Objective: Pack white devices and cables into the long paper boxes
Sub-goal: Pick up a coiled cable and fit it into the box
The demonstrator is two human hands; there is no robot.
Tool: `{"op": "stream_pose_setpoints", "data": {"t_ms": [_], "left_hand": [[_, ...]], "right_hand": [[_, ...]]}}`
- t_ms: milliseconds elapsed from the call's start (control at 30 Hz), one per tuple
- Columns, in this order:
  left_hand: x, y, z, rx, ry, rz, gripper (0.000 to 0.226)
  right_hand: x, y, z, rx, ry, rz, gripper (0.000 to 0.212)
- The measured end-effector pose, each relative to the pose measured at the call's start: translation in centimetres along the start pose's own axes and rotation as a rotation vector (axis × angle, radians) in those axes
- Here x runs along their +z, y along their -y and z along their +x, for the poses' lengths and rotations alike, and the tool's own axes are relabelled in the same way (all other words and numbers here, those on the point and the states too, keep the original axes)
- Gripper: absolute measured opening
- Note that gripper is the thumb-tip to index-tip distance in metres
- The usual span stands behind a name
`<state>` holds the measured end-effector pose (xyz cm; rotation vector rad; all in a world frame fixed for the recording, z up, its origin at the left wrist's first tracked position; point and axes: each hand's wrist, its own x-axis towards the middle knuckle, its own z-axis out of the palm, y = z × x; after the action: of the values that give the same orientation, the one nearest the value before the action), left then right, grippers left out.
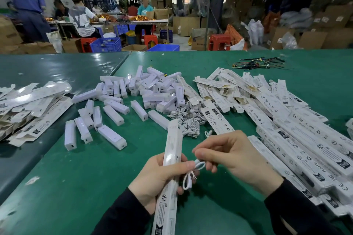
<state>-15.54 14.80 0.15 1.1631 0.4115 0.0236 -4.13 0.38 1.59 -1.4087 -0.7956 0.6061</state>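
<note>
Right now, seen from the head camera, the left hand (162, 175) grips a long paper box (169, 173) near its middle, fingers curled round it, the box running from the near edge away across the green table (95, 187), while the right hand (235, 156) just beside it pinches a small coiled white cable (193, 172) that hangs against the box's right side. Farther off lie loose white devices (133, 101) in a heap at centre, a tangle of cables (188, 120) just beyond the hands, and printed boxes (286, 131) piled along the right, with flattened boxes (28, 107) at far left.
</note>
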Motion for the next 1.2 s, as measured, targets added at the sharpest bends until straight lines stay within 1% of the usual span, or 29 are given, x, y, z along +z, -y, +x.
{"op": "stream_pose_setpoints", "data": {"t_ms": [67, 133, 167, 233, 267, 300, 367, 433, 500, 567, 667, 733, 833, 900, 967, 1033, 1167, 1200], "left_hand": [[0.0, 0.0, 0.0, -0.018, -0.024, -0.058, 0.038], [0.0, 0.0, 0.2, -0.018, -0.067, -0.13, 0.034], [-0.1, 0.0, 0.3, -0.022, -0.085, -0.172, 0.03], [-0.2, -0.1, 0.4, -0.038, -0.118, -0.253, 0.025], [-0.3, -0.1, 0.5, -0.045, -0.132, -0.279, 0.025], [-0.3, -0.1, 0.5, -0.05, -0.141, -0.294, 0.026], [-0.2, 0.0, 0.5, -0.056, -0.154, -0.305, 0.032], [-0.3, 0.1, 0.7, -0.062, -0.167, -0.297, 0.035], [-0.5, 0.1, 0.8, -0.059, -0.185, -0.299, 0.029], [-0.6, 0.2, 0.8, -0.052, -0.203, -0.319, 0.025], [-0.4, 0.3, 0.7, -0.054, -0.225, -0.319, 0.023], [-0.2, 0.5, 0.8, -0.054, -0.231, -0.314, 0.023], [-0.2, 0.5, 0.9, -0.046, -0.244, -0.329, 0.024], [-0.3, 0.3, 0.8, -0.039, -0.221, -0.333, 0.026], [-0.4, 0.2, 0.8, -0.053, -0.197, -0.362, 0.018], [-0.4, 0.2, 0.7, -0.062, -0.184, -0.399, 0.016], [-0.4, 0.3, 0.7, -0.057, -0.16, -0.383, 0.012], [-0.3, 0.3, 0.8, -0.053, -0.155, -0.382, 0.015]], "right_hand": [[0.4, -0.2, -0.1, -0.046, -0.025, -0.043, 0.007], [0.7, -0.2, -0.3, -0.124, -0.04, -0.179, 0.015], [0.9, -0.2, -0.5, -0.16, -0.028, -0.279, 0.025], [1.4, -0.5, -0.7, -0.238, 0.006, -0.522, 0.054], [1.8, -0.7, -0.7, -0.28, 0.006, -0.624, 0.065], [2.1, -1.0, -0.7, -0.316, -0.007, -0.691, 0.071], [2.7, -1.5, -0.7, -0.362, -0.038, -0.736, 0.075], [2.9, -1.8, -0.8, -0.382, -0.07, -0.738, 0.069], [2.7, -1.7, -0.9, -0.408, -0.094, -0.752, 0.062], [2.6, -1.5, -0.9, -0.432, -0.091, -0.784, 0.061], [3.3, -1.6, -1.2, -0.413, -0.125, -0.744, 0.07], [3.8, -2.0, -1.2, -0.381, -0.167, -0.707, 0.071], [3.9, -2.3, -1.1, -0.352, -0.196, -0.611, 0.06], [3.7, -2.0, -0.8, -0.322, -0.19, -0.518, 0.054], [3.3, -1.6, -0.7, -0.243, -0.157, -0.359, 0.051], [3.1, -1.2, -0.6, -0.17, -0.142, -0.224, 0.048], [2.8, -1.0, -0.4, -0.111, -0.181, -0.093, 0.037], [2.8, -1.1, -0.4, -0.109, -0.189, -0.074, 0.033]]}}
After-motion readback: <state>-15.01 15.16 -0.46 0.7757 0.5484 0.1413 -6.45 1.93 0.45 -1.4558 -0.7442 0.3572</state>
